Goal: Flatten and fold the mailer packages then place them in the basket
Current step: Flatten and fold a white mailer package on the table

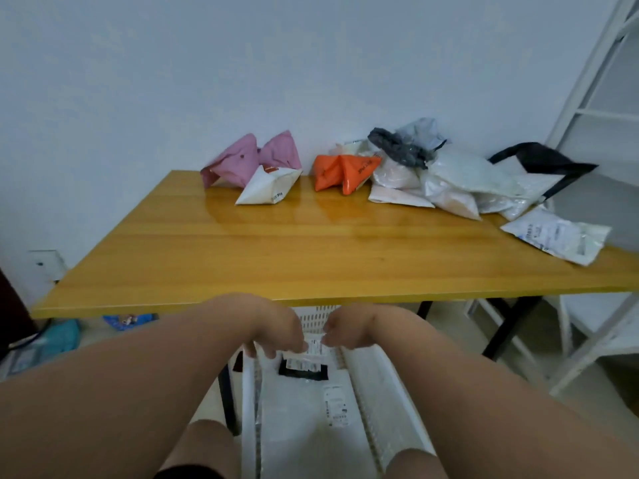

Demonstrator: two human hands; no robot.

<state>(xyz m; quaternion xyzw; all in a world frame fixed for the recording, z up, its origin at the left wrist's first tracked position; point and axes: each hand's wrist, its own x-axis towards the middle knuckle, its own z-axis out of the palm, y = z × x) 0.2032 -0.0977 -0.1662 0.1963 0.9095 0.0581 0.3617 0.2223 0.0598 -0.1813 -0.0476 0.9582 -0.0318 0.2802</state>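
Both hands, left hand (276, 328) and right hand (349, 328), reach below table (242, 257) near edge over white basket (377, 382); fingertips hidden, grip on labelled mailer (313, 350) unclear. Unfolded mailers (449, 178) along far edge.

No text can be read; labels on the white mailer (556, 235) and orange mailer (345, 171) are probably print, blurred.

Basket (373, 385) cut off at bottom edge; far rim hidden behind both hands; label print (337, 406) illegible
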